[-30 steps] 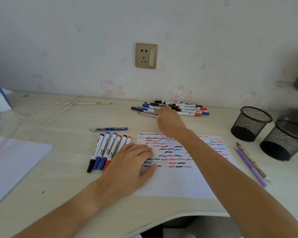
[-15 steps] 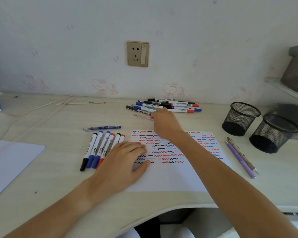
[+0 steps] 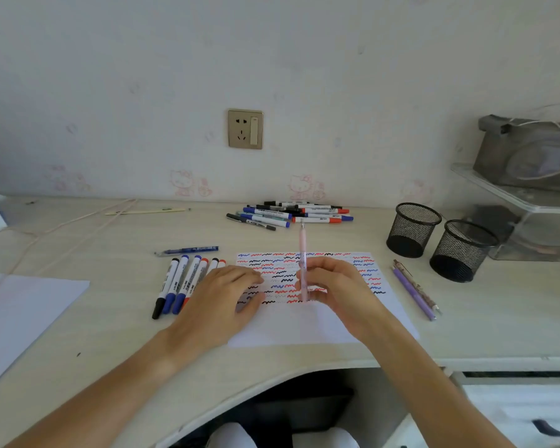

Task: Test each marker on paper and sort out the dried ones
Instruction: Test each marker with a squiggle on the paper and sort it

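Observation:
My right hand (image 3: pixel 337 287) holds a pale pink pen (image 3: pixel 302 250) almost upright over the white test paper (image 3: pixel 320 324), which is covered with red, blue and black squiggles. My left hand (image 3: pixel 222 299) rests flat on the paper's left edge with straight fingers. A pile of untested markers (image 3: pixel 291 215) lies at the back of the desk near the wall. Left of the paper, several markers (image 3: pixel 183 281) lie side by side in a row. A blue pen (image 3: pixel 188 251) lies alone just behind that row.
Two black mesh pen cups (image 3: pixel 413 229) (image 3: pixel 463 250) stand at the right. Two purple pens (image 3: pixel 414 291) lie between them and the paper. Another white sheet (image 3: pixel 20 315) lies at the far left, and a thin cord (image 3: pixel 62 226) runs along the back left.
My right hand has drawn back from the marker pile to the paper, now holding the pink pen upright. My left hand has stayed on the paper's left edge.

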